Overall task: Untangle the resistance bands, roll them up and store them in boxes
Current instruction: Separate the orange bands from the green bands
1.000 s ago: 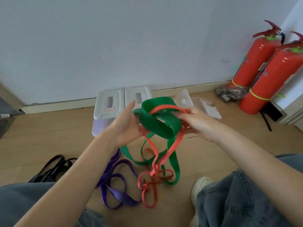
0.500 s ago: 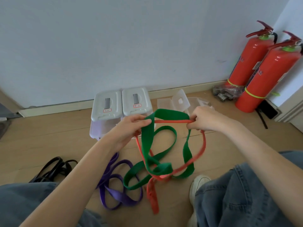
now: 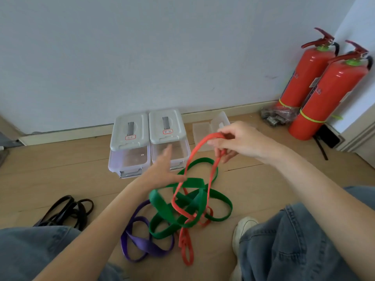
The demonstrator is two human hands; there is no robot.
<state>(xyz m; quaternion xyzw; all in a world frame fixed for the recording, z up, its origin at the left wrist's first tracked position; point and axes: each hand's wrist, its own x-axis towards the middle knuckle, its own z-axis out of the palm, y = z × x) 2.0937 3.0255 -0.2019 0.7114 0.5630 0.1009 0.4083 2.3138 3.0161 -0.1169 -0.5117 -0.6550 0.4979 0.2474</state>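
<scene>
A wide green band (image 3: 162, 205) lies in loose loops on the wooden floor, threaded through by a thin red band (image 3: 193, 155). My right hand (image 3: 237, 141) is shut on the top loop of the red band and holds it up above the pile. My left hand (image 3: 162, 171) hovers open over the green band, fingers spread, holding nothing. A purple band (image 3: 142, 243) lies on the floor at the lower left of the pile. A black band (image 3: 69, 209) sits in a heap further left. Two lidded clear boxes (image 3: 129, 157) (image 3: 178, 151) stand by the wall.
A small open clear box with its lid (image 3: 203, 130) lies behind my right hand. Two red fire extinguishers (image 3: 328, 98) stand in the right corner beside a bag of metal parts (image 3: 276, 116). My jeans-clad knees and a white shoe (image 3: 243, 226) frame the pile.
My left hand has let go of the green band, which has dropped onto the floor. My right hand has kept the red band and lifted its loop up and to the right.
</scene>
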